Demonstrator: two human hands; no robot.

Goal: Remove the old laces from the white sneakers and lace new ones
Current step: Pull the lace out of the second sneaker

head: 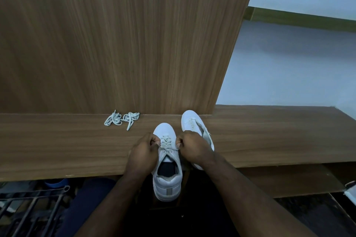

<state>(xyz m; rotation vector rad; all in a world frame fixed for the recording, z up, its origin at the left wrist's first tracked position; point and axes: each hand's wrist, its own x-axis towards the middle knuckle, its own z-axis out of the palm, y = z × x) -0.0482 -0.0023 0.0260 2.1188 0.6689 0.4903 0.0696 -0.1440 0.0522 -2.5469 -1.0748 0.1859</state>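
Both hands reach forward over the near white sneaker, which overhangs the wooden tabletop's front edge. The left hand and right hand each pinch its lace with curled fingers. The second sneaker lies just right; loose laces sit well left.

**Shelf open at both ends, walled behind**

Bare wooden shelf lies open left of the loose laces and right of the second sneaker; the upright wooden panel blocks the back, while the near sneaker fills the middle
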